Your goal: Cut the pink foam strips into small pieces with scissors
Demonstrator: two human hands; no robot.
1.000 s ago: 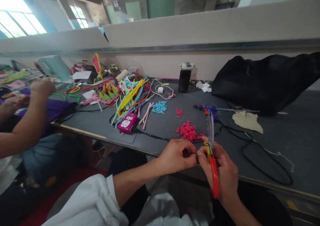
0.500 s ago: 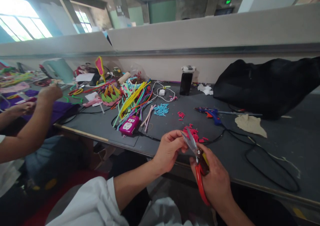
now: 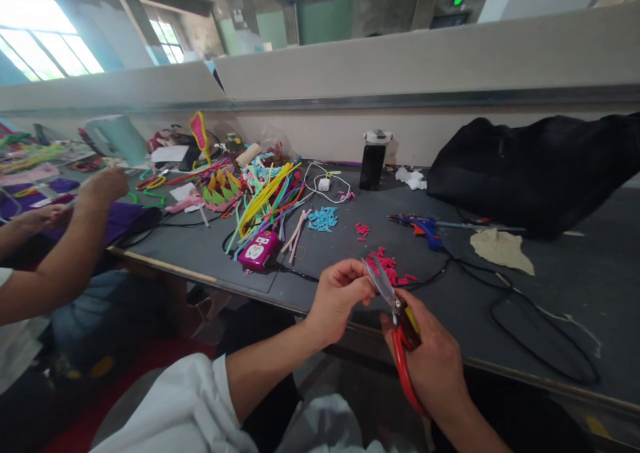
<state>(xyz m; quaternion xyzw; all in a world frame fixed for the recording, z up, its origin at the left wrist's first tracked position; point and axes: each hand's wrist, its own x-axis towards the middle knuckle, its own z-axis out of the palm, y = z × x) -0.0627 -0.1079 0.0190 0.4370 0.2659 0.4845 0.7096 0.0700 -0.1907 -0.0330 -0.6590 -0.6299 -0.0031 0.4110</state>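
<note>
If anything goes wrong here, I'd blame those blades: the scissors, gripped in the right hand, reach to the fingertips of the left hand, so a careless squeeze could nick skin. The left thumb and fingers are drawn together, though I can't tell what they pinch. A low sweep of either wrist could scatter the red pieces on the table, just beyond the hands. A second ago the scissors pointed upward; now they lean across toward the left hand.
</note>
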